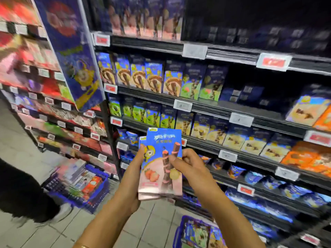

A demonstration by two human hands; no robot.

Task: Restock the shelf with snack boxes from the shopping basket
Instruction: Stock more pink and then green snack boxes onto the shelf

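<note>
Both hands on the load. The snack boxes [161,169] form a small stack, at least two deep, held face-on between the fingers. Left hand [133,174] grips the stack's left edge, thumb on the front and fingers curled round behind. Right hand [188,164] pinches the front box's right edge at mid-height.

Long axis upright, top end leaning slightly right, pointing up toward the shelf [143,44]. Front box has a blue top, a pink base, strawberries, two dark wafer rolls and a yellow cartoon figure.

Matching pink-based boxes [141,22] stand on the top tier, well above the fingertips and a little left. Whether there is room beside them is too blurred to tell. The right hand seems placed to peel the front box off. Shopping basket [180,224] sits below the wrists.
</note>
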